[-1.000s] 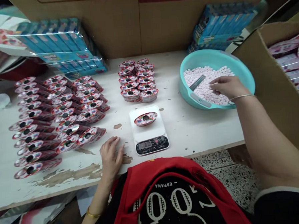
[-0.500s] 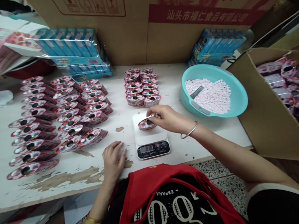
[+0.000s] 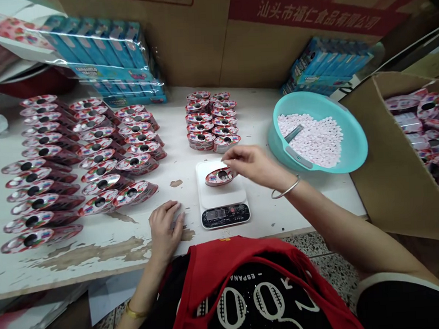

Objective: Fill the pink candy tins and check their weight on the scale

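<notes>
- My right hand (image 3: 248, 166) bends over the oval packet (image 3: 213, 178) on the digital scale (image 3: 223, 198); whether its grip pinches candies (image 3: 316, 142), I cannot tell.
- My left hand (image 3: 167, 227) lies loosely spread on the counter (image 3: 260, 209), likely for support.
- The scale's display faces me, presumably for reading.
- One scale, one turquoise tub (image 3: 354, 145); packet columns (image 3: 99, 157): three left, two ahead.

By my right grip (image 3: 254, 165), a packet (image 3: 213, 178) sits on a scale (image 3: 223, 198); right of that grip stand a basin (image 3: 352, 138) of pellets (image 3: 317, 137), then a carton (image 3: 385, 170). Left of my left grip (image 3: 166, 227), packet columns (image 3: 91, 174) line the counter (image 3: 269, 206).
</notes>
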### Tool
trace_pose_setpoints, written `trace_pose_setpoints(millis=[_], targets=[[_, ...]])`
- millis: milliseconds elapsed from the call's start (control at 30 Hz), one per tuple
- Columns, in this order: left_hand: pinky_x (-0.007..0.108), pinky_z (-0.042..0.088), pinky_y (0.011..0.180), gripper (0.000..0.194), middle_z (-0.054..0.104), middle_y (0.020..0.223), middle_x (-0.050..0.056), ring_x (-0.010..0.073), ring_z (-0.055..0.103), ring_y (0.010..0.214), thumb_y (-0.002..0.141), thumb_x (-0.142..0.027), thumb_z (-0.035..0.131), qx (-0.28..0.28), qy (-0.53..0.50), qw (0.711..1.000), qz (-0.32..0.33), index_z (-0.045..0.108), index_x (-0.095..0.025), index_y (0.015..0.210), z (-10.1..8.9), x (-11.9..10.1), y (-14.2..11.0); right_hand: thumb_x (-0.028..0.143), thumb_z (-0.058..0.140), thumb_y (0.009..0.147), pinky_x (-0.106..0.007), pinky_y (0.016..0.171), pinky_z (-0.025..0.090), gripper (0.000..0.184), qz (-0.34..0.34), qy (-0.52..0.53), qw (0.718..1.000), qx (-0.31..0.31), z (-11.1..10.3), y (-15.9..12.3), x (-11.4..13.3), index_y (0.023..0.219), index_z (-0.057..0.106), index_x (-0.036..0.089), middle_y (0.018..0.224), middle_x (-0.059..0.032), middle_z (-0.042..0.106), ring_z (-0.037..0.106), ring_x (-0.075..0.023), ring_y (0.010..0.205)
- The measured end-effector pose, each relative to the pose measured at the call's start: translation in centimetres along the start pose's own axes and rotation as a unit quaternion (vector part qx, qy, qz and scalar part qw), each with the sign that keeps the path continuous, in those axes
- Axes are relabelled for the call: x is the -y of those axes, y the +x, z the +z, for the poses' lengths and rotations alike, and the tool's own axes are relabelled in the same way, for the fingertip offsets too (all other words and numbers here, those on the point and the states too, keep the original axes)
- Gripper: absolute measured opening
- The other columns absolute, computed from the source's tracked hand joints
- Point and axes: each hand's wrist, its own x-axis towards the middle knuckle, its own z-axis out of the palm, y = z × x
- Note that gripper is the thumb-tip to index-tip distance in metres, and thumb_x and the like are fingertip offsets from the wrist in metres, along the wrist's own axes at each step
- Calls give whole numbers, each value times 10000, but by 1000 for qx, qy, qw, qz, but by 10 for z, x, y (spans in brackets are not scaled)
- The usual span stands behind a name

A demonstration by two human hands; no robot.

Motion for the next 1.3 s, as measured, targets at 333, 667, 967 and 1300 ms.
trace_pose_setpoints(millis=[333,667,967,1300], targets=[[401,379,984,244,647,1145,84,227,573,1113,905,-319,556,10,3,1000,-16,621,-219,1118,1,-2,1,256,752,736,-213,550,381,206,145,284,946,-47,-30,-28,-29,889,681,136,880,-47,633,514,-70,661],[398,381,978,238,644,1151,84,226,578,1111,905,-307,562,7,8,1000,-13,620,-220,1119,1,-1,1,289,640,853,-252,579,381,146,90,114,989,-15,-12,-31,-13,854,648,144,669,-1,583,477,-90,589],[397,388,971,240,645,1144,88,228,580,1108,904,-311,560,5,8,1000,-11,621,-218,1117,1,0,1,147,582,844,-282,743,438,119,-21,-87,996,19,8,-13,-2,880,695,155,880,-49,685,584,-144,810],[426,388,982,253,647,1147,89,240,581,1109,894,-306,565,15,0,999,-30,632,-233,1126,0,-2,2,316,648,847,-294,736,455,182,-12,-19,1000,-11,9,-6,-5,905,703,152,911,-66,679,581,-158,816]])
